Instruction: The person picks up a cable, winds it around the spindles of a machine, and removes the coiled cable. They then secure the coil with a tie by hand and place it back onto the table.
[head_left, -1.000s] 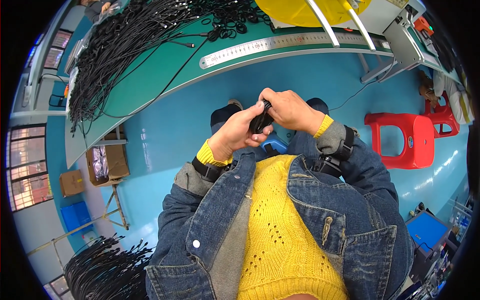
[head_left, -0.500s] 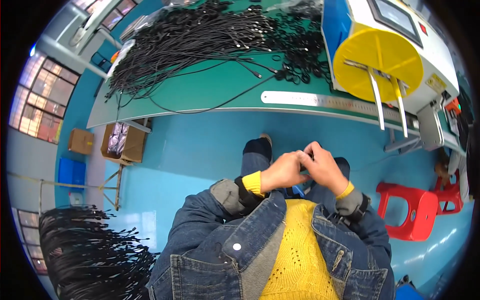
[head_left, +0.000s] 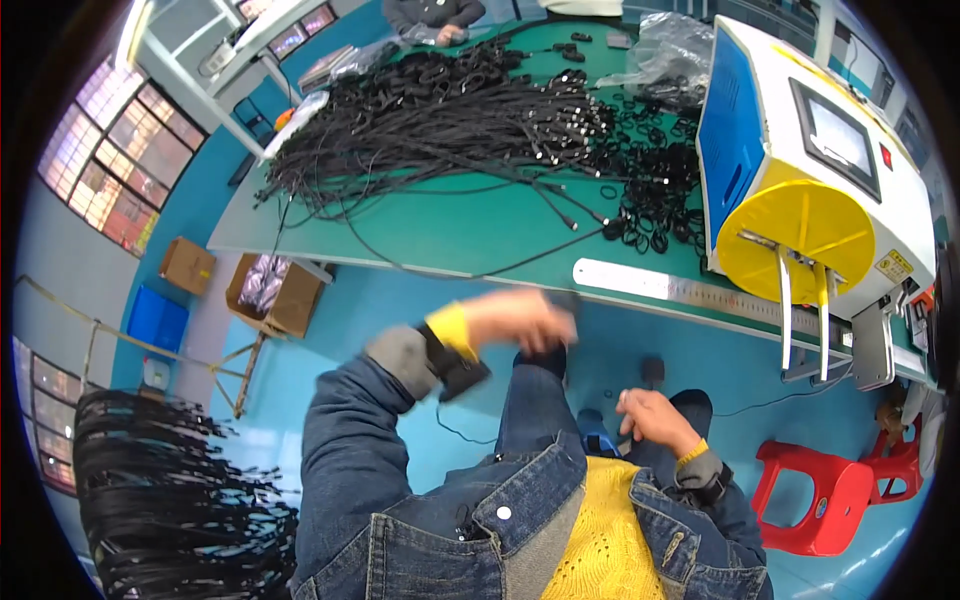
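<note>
One small black piece (head_left: 566, 300) in the blurred left hand (head_left: 520, 320).

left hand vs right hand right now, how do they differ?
The left hand is raised toward the green table's edge and motion-blurred; the right hand is low over the lap and sharp. What the left fingers hold cannot be told; the right hand looks loosely curled. Both wrists show yellow cuffs under denim sleeves.
</note>
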